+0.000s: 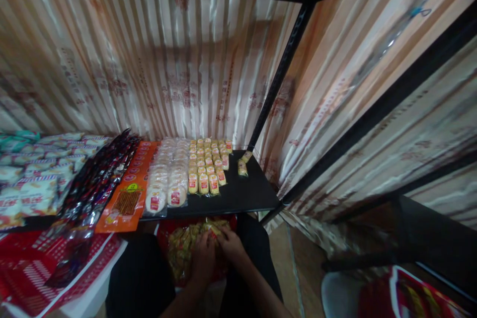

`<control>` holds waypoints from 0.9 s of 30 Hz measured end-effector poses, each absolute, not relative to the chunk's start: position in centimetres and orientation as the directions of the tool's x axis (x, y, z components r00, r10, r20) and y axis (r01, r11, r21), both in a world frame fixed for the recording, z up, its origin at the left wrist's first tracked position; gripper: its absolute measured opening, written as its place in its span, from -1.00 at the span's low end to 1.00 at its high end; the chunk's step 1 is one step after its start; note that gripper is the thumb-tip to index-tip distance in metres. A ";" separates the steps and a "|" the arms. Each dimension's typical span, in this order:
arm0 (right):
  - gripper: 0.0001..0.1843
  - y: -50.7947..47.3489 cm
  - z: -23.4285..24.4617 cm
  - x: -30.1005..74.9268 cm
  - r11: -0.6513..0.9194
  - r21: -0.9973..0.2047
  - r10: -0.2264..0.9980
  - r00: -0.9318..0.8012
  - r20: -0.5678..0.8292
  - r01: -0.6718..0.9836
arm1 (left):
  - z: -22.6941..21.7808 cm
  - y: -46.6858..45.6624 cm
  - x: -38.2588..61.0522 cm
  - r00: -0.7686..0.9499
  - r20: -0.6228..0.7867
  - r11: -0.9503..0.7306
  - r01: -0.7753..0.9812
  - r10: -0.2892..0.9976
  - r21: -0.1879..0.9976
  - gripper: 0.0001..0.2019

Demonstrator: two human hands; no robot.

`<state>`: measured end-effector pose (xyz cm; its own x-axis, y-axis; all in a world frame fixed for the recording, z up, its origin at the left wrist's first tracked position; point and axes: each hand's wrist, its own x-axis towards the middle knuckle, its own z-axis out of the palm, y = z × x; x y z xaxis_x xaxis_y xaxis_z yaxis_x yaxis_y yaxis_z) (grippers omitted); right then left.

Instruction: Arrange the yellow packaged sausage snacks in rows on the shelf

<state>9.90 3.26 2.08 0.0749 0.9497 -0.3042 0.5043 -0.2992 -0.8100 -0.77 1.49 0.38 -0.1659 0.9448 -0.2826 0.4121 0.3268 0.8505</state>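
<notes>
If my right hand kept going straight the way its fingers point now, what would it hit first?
The right hand points up and left, fingers already in the bag of yellow snack packs on the lap, meeting the left hand. Beyond that, likely the black shelf's front edge, though depth is unclear.

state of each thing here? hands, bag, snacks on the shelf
left hand: inside the bag, on the small packets
right hand: inside the bag, on the small packets
snack bag: open, on the lap, holding yellow packets
yellow packets: laid flat in rows on the shelf
two loose packets: apart, by the post
round cakes: wrapped, in rows
</notes>
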 end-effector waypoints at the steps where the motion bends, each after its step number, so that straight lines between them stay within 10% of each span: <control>1: -0.65 3.2 2.4 10.1 -0.319 -0.838 0.945 0.082 -0.317 0.442 | 0.7 1.4 -0.8 -0.160 -0.246 0.291 0.418 0.956 0.860 -0.62; 10: -0.70 3.1 6.6 11.9 -0.371 -0.927 0.929 0.021 -0.370 0.051 | 5.4 1.6 -0.9 -0.069 -0.068 0.093 0.483 0.995 0.871 -0.63; 27: -0.71 6.7 9.1 16.0 -0.434 -0.898 0.899 -0.089 -0.428 -0.069 | 5.6 4.9 1.1 -0.105 0.015 0.024 0.360 0.994 0.933 -0.57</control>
<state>15.98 6.70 9.09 -0.0891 0.8994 -0.4279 -0.0687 -0.4342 -0.8982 1.13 4.91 5.58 -0.1053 0.9943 0.0147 0.3597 0.0243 0.9327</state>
